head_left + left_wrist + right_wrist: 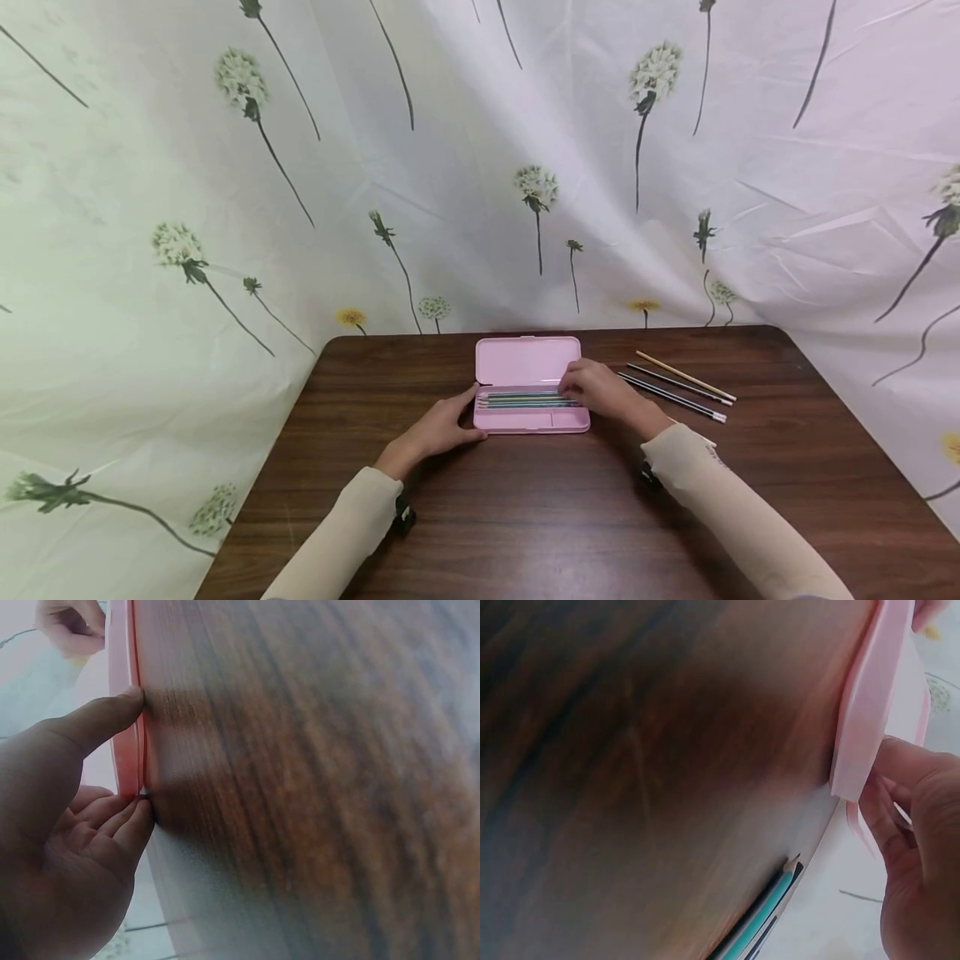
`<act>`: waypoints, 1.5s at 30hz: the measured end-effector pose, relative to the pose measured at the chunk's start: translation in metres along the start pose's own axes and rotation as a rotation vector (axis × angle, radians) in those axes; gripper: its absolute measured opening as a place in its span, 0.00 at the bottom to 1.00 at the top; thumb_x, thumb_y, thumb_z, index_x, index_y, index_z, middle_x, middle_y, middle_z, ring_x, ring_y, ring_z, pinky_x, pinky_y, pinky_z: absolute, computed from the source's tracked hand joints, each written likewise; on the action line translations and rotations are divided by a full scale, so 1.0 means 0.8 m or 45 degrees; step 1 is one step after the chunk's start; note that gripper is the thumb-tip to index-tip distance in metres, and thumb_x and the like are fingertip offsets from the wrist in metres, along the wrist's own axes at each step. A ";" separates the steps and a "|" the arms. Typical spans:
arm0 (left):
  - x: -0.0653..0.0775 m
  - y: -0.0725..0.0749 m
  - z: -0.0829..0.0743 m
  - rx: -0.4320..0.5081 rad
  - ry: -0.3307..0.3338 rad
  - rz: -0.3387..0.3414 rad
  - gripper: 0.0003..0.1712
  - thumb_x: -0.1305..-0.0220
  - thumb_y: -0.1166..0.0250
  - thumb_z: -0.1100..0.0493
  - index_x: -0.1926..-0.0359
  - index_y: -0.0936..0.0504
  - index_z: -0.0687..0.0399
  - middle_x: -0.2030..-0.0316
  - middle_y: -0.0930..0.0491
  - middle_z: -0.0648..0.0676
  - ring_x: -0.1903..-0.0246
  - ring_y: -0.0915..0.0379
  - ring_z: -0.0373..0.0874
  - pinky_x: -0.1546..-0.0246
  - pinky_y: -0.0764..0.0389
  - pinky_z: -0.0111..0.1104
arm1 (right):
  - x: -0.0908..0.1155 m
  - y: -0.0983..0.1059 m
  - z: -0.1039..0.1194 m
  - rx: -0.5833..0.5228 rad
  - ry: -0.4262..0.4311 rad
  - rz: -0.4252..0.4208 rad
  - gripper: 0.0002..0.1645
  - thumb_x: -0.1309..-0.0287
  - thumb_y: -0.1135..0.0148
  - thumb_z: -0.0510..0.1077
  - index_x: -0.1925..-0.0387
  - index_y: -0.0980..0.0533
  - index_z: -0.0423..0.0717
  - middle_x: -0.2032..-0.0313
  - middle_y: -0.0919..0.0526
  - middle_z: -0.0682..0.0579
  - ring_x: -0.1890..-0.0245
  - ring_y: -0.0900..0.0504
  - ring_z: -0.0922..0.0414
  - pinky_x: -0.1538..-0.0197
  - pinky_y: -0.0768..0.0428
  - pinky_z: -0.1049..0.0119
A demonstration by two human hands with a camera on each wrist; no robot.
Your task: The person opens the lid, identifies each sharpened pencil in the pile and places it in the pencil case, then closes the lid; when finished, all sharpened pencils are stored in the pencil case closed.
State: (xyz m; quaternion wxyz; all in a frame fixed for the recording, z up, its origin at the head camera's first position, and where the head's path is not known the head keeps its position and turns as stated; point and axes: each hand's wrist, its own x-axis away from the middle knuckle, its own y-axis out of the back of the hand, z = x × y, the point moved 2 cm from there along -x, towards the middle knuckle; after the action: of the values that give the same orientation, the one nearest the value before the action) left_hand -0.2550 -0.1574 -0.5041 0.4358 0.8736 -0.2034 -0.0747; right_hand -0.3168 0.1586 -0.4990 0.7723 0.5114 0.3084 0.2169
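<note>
- My left grip (446,427) is spread round the left end of the pink case (525,431), thumb at the front and other fingers at the end; I judge this brace keeps the case from sliding on the desk (517,517).
- My right grip (600,390) is narrow, fingers bunched at the right end of the row of pencils (521,400); I cannot tell whether they pinch one.
- That row lies inside the case between my two grips, pale tips toward the left one; lying parallel probably lets the pencils fit its long rear compartment.
- The lid (525,360) is open on the far side, beyond the row, so my right grip can reach in from above.
- The loose pencils (679,384) lie on the desk to the right of my right grip, white ends pointing away from it, presumably placed for easy reach.
</note>
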 end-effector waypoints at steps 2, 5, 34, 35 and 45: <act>0.000 0.000 -0.001 0.000 -0.002 -0.003 0.53 0.31 0.25 0.50 0.16 0.45 0.58 0.19 0.38 0.62 0.20 0.39 0.56 0.23 0.32 0.53 | -0.001 -0.002 0.001 0.040 0.032 -0.001 0.05 0.36 0.26 0.34 0.62 0.10 0.47 0.62 0.14 0.52 0.62 0.19 0.58 0.54 0.14 0.57; 0.001 0.000 -0.002 0.001 -0.003 -0.007 0.53 0.31 0.25 0.51 0.16 0.45 0.59 0.19 0.38 0.62 0.20 0.39 0.57 0.23 0.32 0.53 | -0.002 -0.004 0.002 0.102 0.102 -0.023 0.05 0.38 0.26 0.34 0.62 0.10 0.46 0.63 0.14 0.51 0.64 0.19 0.58 0.56 0.14 0.59; 0.001 0.000 0.000 -0.016 0.000 -0.015 0.53 0.31 0.25 0.51 0.16 0.44 0.59 0.19 0.38 0.63 0.21 0.38 0.57 0.23 0.32 0.53 | 0.048 0.105 -0.015 0.045 0.015 -0.206 0.11 0.38 0.24 0.37 0.54 0.10 0.49 0.59 0.09 0.54 0.61 0.13 0.58 0.57 0.14 0.54; 0.001 0.000 -0.001 -0.016 0.002 -0.014 0.53 0.31 0.25 0.50 0.16 0.44 0.58 0.19 0.38 0.62 0.21 0.38 0.57 0.23 0.32 0.52 | 0.054 0.111 -0.017 0.060 0.007 -0.211 0.11 0.37 0.24 0.37 0.54 0.10 0.49 0.58 0.09 0.54 0.60 0.12 0.57 0.56 0.15 0.54; 0.002 0.001 -0.002 -0.006 0.010 -0.003 0.53 0.31 0.25 0.50 0.16 0.44 0.59 0.19 0.38 0.62 0.20 0.39 0.57 0.23 0.32 0.53 | 0.118 0.146 -0.037 0.197 -0.037 -0.284 0.10 0.41 0.22 0.36 0.58 0.09 0.50 0.61 0.09 0.56 0.61 0.12 0.55 0.59 0.15 0.53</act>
State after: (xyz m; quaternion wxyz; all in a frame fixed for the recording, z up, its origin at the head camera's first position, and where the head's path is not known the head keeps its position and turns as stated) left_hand -0.2531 -0.1573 -0.5024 0.4384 0.8732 -0.2004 -0.0722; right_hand -0.2723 0.2841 -0.4240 0.7541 0.5351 0.3681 0.0978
